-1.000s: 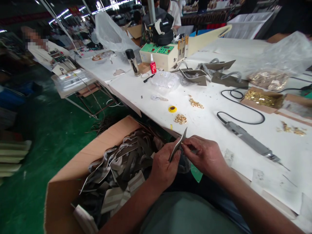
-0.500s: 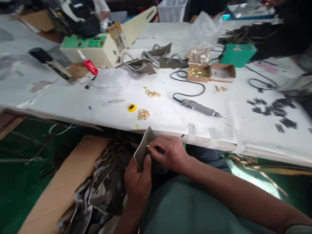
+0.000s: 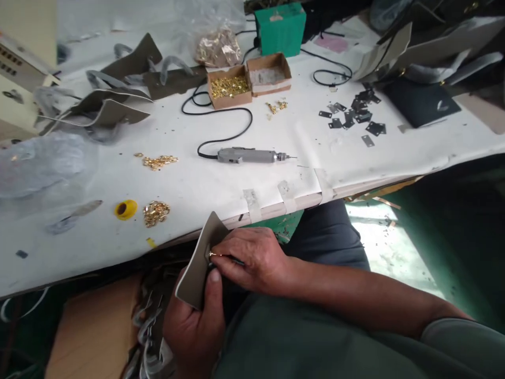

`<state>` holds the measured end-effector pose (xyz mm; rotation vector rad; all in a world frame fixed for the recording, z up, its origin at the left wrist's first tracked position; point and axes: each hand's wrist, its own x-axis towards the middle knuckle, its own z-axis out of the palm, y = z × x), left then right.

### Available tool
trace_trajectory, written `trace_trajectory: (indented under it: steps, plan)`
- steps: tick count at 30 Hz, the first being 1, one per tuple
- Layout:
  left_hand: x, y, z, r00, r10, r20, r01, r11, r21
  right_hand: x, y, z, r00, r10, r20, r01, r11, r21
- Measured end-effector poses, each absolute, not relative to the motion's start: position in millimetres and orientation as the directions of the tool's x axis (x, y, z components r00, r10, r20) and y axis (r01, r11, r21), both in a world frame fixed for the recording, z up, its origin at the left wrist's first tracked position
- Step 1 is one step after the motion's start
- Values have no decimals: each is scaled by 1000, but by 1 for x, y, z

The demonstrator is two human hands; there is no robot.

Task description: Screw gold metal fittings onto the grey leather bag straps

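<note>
My left hand (image 3: 195, 326) grips a grey-taupe leather piece (image 3: 199, 263), holding it upright just below the table's front edge, thumb pressed on its face. My right hand (image 3: 252, 258) is closed in a pinch against that piece, with a small gold metal fitting (image 3: 212, 255) at its fingertips where they meet the leather. Both hands are over my lap, apart from the table top.
On the white table (image 3: 236, 184) lie an electric screwdriver (image 3: 252, 155) with black cable, gold fitting piles (image 3: 156, 212), a yellow ring (image 3: 125, 209), cardboard boxes of gold parts (image 3: 229, 87), black metal plates (image 3: 355, 110), leather pieces (image 3: 106, 108). A cardboard box (image 3: 90, 337) of leather sits lower left.
The view has swung right along the table. My hands stay together on the leather piece, which now faces me more flatly, with the gold fitting at my right fingertips.
</note>
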<state>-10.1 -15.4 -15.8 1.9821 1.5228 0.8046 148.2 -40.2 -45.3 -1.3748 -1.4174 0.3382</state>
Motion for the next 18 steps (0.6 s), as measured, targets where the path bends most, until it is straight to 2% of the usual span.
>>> trace_trajectory:
  steps: [6,12,18]
  plan:
    - [6,-16,-26,233,965,120,729,-255,635,167,-46,-60,345,788,511,529,286,-799]
    - [23,-19,-20,152,986,65,801,-162,577,176,-43,-68,364,768,527,513,307,-801]
    - [18,-23,-39,141,978,154,787,-206,581,184,-42,-68,344,806,483,501,277,-820]
